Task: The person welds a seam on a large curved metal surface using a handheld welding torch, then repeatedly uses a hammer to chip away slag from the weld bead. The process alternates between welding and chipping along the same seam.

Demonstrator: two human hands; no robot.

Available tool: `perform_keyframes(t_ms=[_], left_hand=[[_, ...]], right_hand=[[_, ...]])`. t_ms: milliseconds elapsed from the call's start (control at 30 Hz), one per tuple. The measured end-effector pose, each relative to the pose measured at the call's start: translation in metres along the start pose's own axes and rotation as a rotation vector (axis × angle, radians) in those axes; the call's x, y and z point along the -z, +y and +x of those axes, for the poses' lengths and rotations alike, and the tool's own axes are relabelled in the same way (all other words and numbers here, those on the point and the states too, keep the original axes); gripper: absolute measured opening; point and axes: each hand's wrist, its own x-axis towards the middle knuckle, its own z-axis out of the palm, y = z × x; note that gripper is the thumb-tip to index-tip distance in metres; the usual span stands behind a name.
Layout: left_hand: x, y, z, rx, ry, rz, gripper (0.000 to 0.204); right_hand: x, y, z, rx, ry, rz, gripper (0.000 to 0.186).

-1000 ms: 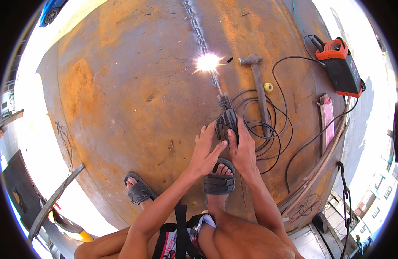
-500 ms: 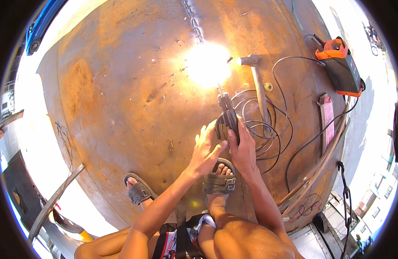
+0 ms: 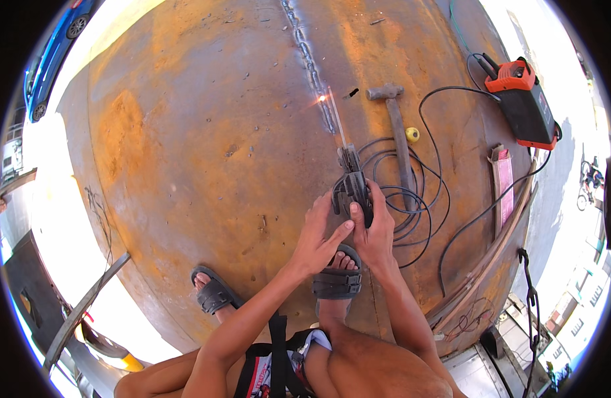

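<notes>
Head cam: holding blk electrode holder (image 3: 355,178) over rusty plate (image 3: 206,152), ahead of R foot (image 3: 343,263), w/ R grip (image 3: 375,231) closed round handle (image 3: 366,209); w/ L grip (image 3: 314,233) at lever (image 3: 336,199), can't tell if closed. Pointing thin rod (image 3: 338,118) near glowing spot (image 3: 322,98) on weld seam (image 3: 311,71). Prob. stiff, fairly light, w/ some cable (image 3: 453,87) drag; prob. hot, brittle at rod end. Take by insulated handle only.

With my right hand (image 3: 377,232) around the black electrode holder (image 3: 355,186) and my left hand (image 3: 316,233) at its left, I hold the electrode (image 3: 338,119) beside a glowing spot (image 3: 322,98) on the weld bead (image 3: 308,60), left of the hammer (image 3: 399,139).
</notes>
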Motion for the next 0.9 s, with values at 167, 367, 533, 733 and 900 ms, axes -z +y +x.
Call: perform_keyframes(t_ms=[167, 367, 533, 733, 900], left_hand=[[0.001, 0.003, 0.001, 0.010, 0.018, 0.005, 0.076], [0.001, 0.001, 0.002, 0.005, 0.019, 0.033, 0.076], [0.001, -0.001, 0.002, 0.067, -0.023, 0.039, 0.078], [0.003, -0.009, 0.000, 0.110, -0.087, 0.071, 0.080], [-0.001, -0.009, 0.000, 0.107, -0.043, 0.066, 0.077]], right_hand=[[-0.002, -0.001, 0.001, -0.020, -0.011, 0.019, 0.054], [0.000, -0.003, 0.003, -0.053, -0.030, 0.039, 0.054], [0.000, 0.000, 0.002, -0.025, -0.012, 0.010, 0.053], [0.004, 0.006, -0.003, -0.036, -0.021, -0.011, 0.051], [0.004, 0.004, 0.000, -0.038, -0.034, -0.013, 0.051]])
